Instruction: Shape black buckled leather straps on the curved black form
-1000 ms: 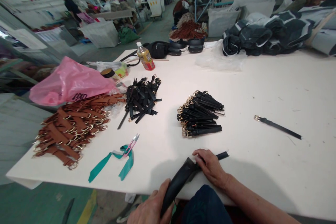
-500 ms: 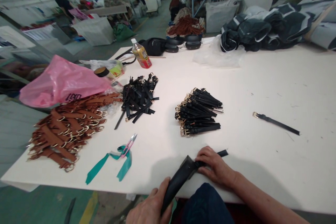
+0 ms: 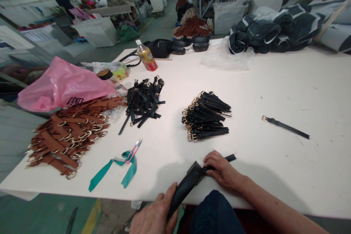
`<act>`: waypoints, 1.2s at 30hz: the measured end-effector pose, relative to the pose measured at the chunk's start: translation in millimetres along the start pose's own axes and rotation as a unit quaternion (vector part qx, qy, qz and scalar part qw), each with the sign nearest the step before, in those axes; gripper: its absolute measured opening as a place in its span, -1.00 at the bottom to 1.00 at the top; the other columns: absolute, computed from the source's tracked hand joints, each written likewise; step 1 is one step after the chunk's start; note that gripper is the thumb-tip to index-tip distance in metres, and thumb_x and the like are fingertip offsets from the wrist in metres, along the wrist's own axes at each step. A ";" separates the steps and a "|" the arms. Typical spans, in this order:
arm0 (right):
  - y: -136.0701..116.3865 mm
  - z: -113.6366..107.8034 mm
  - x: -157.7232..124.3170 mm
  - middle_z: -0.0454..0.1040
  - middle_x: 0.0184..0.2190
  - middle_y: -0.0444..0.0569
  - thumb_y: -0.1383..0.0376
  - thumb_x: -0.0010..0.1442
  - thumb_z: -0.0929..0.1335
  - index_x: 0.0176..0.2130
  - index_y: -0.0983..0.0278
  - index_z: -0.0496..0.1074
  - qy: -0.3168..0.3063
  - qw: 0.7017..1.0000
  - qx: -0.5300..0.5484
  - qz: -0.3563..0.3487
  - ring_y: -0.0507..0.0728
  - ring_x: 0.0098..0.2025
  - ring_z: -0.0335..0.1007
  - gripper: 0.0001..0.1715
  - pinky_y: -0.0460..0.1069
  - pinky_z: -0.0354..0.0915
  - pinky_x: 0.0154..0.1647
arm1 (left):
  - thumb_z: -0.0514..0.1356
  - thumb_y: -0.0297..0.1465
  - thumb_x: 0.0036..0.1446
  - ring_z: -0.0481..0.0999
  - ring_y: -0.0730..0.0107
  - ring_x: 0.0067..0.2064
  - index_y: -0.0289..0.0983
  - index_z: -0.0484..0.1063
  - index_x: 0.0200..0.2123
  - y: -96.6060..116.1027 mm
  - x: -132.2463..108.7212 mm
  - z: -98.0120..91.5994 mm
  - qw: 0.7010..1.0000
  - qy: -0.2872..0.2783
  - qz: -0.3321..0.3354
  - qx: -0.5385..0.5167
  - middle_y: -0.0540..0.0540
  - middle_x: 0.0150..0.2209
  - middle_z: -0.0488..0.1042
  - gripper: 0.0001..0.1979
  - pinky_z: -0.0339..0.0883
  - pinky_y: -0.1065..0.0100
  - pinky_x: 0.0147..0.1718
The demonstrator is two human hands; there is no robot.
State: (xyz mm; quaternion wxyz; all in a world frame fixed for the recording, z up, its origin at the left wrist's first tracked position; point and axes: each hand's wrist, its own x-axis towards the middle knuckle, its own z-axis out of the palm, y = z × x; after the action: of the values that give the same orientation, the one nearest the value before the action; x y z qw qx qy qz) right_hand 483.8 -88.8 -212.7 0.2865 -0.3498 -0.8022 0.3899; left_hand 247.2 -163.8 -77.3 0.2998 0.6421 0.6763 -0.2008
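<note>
My left hand [image 3: 155, 212] is wrapped round the thick handle of a black tool [image 3: 183, 187]; its exact kind I cannot make out. The tool slants up and right, its wider end close to the fingers of my right hand [image 3: 223, 172]. Those fingers are closed on a black strap [image 3: 230, 157], pressed down near the table's front edge, with one end poking out to the right. Just beyond lies a fanned stack of black buckle straps [image 3: 207, 117], buckles facing left. A single buckle strap [image 3: 286, 127] lies apart on the right.
A tangled heap of black straps [image 3: 144, 102] lies left of the stack. Pink-handled thread snips [image 3: 134, 151] with a teal ribbon are nearer me. Brown straps with rings [image 3: 68, 135], a pink bag [image 3: 63, 87] and a bottle [image 3: 147, 56] occupy the left. Dark rolls [image 3: 271, 31] line the back.
The view has shifted very slightly. Both hands, the black tool and the strap keep practically the same positions.
</note>
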 end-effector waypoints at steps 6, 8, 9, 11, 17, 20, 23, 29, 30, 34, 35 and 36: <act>2.6 1.7 -1.2 0.38 -0.21 0.03 0.42 0.19 0.28 -0.19 0.26 0.34 -0.003 1.000 0.004 -0.010 0.16 -0.12 0.22 -0.85 0.15 0.23 -0.03 | -0.08 -0.40 0.21 0.42 0.24 0.01 -0.11 -0.02 0.26 -2.1 0.6 4.3 1.000 0.003 0.008 0.004 -0.08 0.08 0.36 -0.47 0.29 0.20 -0.03; 3.3 3.7 -1.6 0.38 -0.21 0.02 0.41 0.19 0.29 -0.20 0.26 0.35 0.003 1.000 0.005 -0.011 0.16 -0.12 0.22 -0.86 0.15 0.23 -0.03 | -0.07 -0.39 0.21 0.41 0.25 0.02 -0.11 -0.01 0.25 -4.4 -1.7 4.1 1.000 0.000 0.007 0.004 -0.08 0.07 0.36 -0.47 0.29 0.20 -0.01; 3.4 4.6 -1.7 0.38 -0.21 0.02 0.41 0.19 0.29 -0.20 0.26 0.35 0.005 1.000 0.006 -0.011 0.16 -0.11 0.22 -0.86 0.15 0.23 -0.03 | -0.07 -0.39 0.21 0.41 0.24 0.02 -0.11 -0.01 0.25 -3.6 -2.7 2.9 1.000 0.002 0.005 0.009 -0.08 0.07 0.36 -0.47 0.28 0.20 -0.01; 3.3 5.8 -2.1 0.38 -0.20 0.02 0.42 0.18 0.29 -0.20 0.26 0.35 0.010 1.000 0.007 -0.012 0.16 -0.11 0.21 -0.85 0.14 0.22 -0.02 | -0.07 -0.41 0.20 0.43 0.22 -0.01 -0.10 -0.01 0.25 1.6 -3.4 -1.1 1.000 0.007 0.006 0.025 -0.10 0.05 0.38 -0.47 0.30 0.17 -0.03; 5.4 6.2 -2.5 0.38 -0.21 0.01 0.48 0.18 0.25 -0.19 0.26 0.34 0.011 1.000 0.012 -0.014 0.14 -0.12 0.22 -0.79 0.13 0.23 -0.03 | -0.05 -0.42 0.21 0.44 0.19 -0.02 -0.10 0.00 0.25 6.8 -1.1 -4.7 0.999 0.009 0.011 0.033 -0.10 0.05 0.38 -0.47 0.30 0.14 -0.04; 8.0 7.6 -2.7 0.38 -0.22 0.00 0.51 0.16 0.24 -0.22 0.26 0.34 0.011 1.000 0.008 -0.014 0.14 -0.12 0.22 -0.78 0.13 0.23 -0.02 | -0.02 -0.37 0.21 0.38 0.25 0.05 -0.09 0.03 0.24 -1.4 -2.2 -1.2 1.000 0.013 0.003 0.020 -0.06 0.09 0.35 -0.48 0.25 0.21 0.03; 9.4 8.7 -2.9 0.38 -0.21 0.00 0.51 0.16 0.25 -0.21 0.26 0.34 0.014 1.000 0.005 -0.015 0.14 -0.11 0.22 -0.78 0.12 0.23 -0.02 | -0.03 -0.37 0.21 0.43 0.23 0.00 -0.09 0.02 0.24 0.0 -1.3 -0.8 1.000 0.019 0.005 0.022 -0.06 0.05 0.39 -0.48 0.28 0.18 -0.01; 7.4 4.3 -2.5 0.39 -0.19 0.00 0.48 0.19 0.24 -0.14 0.25 0.34 0.002 1.000 0.009 -0.022 0.13 -0.11 0.23 -0.74 0.13 0.23 -0.01 | 0.00 -0.36 0.20 0.41 0.28 0.03 -0.07 0.06 0.22 2.4 0.5 1.3 0.999 0.040 -0.002 -0.006 0.00 0.08 0.37 -0.50 0.27 0.21 0.02; 6.9 3.6 -2.4 0.39 -0.18 0.00 0.48 0.18 0.24 -0.13 0.24 0.34 -0.001 1.000 0.010 -0.024 0.14 -0.11 0.23 -0.73 0.13 0.23 0.00 | 0.01 -0.36 0.20 0.41 0.30 0.03 -0.06 0.06 0.22 -0.2 -0.6 2.4 0.999 0.035 -0.010 -0.012 0.01 0.08 0.37 -0.50 0.27 0.23 0.02; 4.2 2.5 -2.5 0.38 -0.16 0.03 0.51 0.14 0.25 -0.10 0.26 0.34 0.008 1.000 0.003 -0.026 0.14 -0.08 0.22 -0.67 0.11 0.23 0.01 | 0.01 -0.37 0.20 0.41 0.29 0.02 -0.07 0.06 0.22 -9.1 -4.1 5.8 0.999 0.048 -0.019 0.004 0.00 0.07 0.38 -0.50 0.28 0.20 0.00; 2.8 2.0 -2.7 0.37 -0.15 0.04 0.52 0.13 0.25 -0.10 0.28 0.34 0.010 1.000 -0.007 -0.023 0.14 -0.07 0.21 -0.66 0.10 0.23 0.01 | 0.01 -0.37 0.20 0.42 0.28 0.01 -0.08 0.07 0.21 -9.7 -4.0 6.2 0.998 0.058 -0.017 0.009 -0.01 0.06 0.38 -0.50 0.28 0.19 0.00; 1.0 1.2 -2.9 0.36 -0.15 0.05 0.52 0.12 0.25 -0.10 0.28 0.35 0.010 1.000 -0.023 -0.017 0.15 -0.06 0.20 -0.67 0.10 0.23 0.01 | 0.00 -0.37 0.20 0.43 0.27 0.00 -0.08 0.08 0.21 -9.6 -3.6 6.5 0.998 0.066 -0.012 0.008 -0.01 0.06 0.38 -0.51 0.29 0.19 -0.01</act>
State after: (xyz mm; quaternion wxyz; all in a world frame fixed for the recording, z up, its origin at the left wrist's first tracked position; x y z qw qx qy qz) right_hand 484.9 -91.1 -214.7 0.2930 -0.3461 -0.8139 0.3633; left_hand 238.6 -171.7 -80.8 0.2469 0.6483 0.7005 -0.1675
